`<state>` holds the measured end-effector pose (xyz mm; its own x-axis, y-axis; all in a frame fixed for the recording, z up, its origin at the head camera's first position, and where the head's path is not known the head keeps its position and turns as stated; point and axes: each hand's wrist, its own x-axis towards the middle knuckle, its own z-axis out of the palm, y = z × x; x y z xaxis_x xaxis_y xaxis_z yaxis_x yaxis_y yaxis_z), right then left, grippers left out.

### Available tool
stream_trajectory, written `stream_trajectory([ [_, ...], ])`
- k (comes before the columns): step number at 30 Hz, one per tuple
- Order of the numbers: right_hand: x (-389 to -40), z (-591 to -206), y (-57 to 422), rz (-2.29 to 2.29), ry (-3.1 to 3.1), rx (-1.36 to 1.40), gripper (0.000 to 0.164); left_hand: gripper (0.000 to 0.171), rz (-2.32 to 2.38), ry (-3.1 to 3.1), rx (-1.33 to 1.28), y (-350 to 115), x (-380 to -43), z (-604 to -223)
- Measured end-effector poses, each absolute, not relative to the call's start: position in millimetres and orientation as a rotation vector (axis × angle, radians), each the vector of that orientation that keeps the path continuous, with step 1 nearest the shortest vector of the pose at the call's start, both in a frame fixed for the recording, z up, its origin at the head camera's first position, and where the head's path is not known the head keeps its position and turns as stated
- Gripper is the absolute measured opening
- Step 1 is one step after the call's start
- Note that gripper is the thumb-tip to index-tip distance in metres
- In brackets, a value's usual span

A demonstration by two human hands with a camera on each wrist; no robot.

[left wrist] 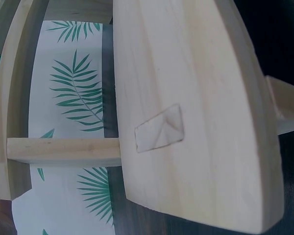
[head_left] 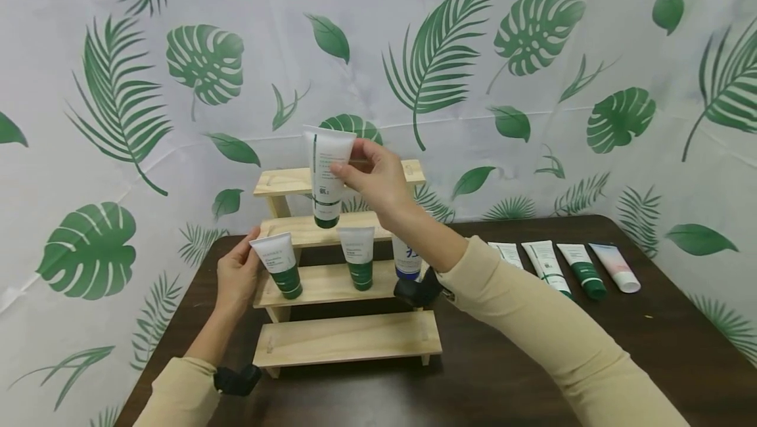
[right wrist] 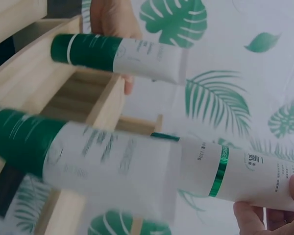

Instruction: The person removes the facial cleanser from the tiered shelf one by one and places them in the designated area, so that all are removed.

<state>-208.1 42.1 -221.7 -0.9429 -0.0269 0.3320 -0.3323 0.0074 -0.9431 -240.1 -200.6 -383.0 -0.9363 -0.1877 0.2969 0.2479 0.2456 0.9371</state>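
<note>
My right hand [head_left: 378, 180] pinches a white squeeze tube [head_left: 331, 171] with a dark green cap, held upright cap-down over the second-highest step of a wooden stepped display stand [head_left: 349, 338]. In the right wrist view, the fingertips [right wrist: 250, 218] show on the held tube [right wrist: 235, 171]. My left hand [head_left: 236, 272] grips the left end of the stand, partly hidden behind a white-and-green tube [head_left: 278, 263]. That tube stands on the step below, along with another white-and-green tube [head_left: 357, 256] and a white tube with a blue cap [head_left: 407, 259], partly covered by my right arm.
Several tubes lie in a row on the dark table [head_left: 668, 348] to the right, among them a white-and-green one [head_left: 582, 269] and a pink-and-white one [head_left: 615, 266]. A leaf-patterned cloth [head_left: 367, 39] hangs behind the table. The stand's lowest step [left wrist: 196, 73] faces the left wrist camera.
</note>
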Motion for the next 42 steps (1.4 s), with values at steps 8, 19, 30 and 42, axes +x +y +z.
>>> stream_trajectory([
  [8, -198.7, -219.7, 87.0, 2.025, -1.977, 0.379, 0.032, 0.04, -1.733, -2.202, -0.043, -201.7, -241.4, -388.7],
  [19, -186.6, -231.0, 157.5, 1.808, -2.049, 0.258, 0.034, 0.039, -1.723, -2.215, -0.035, -199.5, -237.6, -390.7],
  [30, -164.7, -261.9, 223.2, 1.676, -2.247, 0.113, 0.038, 0.039, -1.71, -2.206, -0.029, -199.6, -235.2, -386.2],
  [42, -137.4, -316.8, 268.8, 1.612, -2.605, -0.061, 0.051, 0.039, -1.706, -2.22, -0.012, -199.4, -237.7, -383.7],
])
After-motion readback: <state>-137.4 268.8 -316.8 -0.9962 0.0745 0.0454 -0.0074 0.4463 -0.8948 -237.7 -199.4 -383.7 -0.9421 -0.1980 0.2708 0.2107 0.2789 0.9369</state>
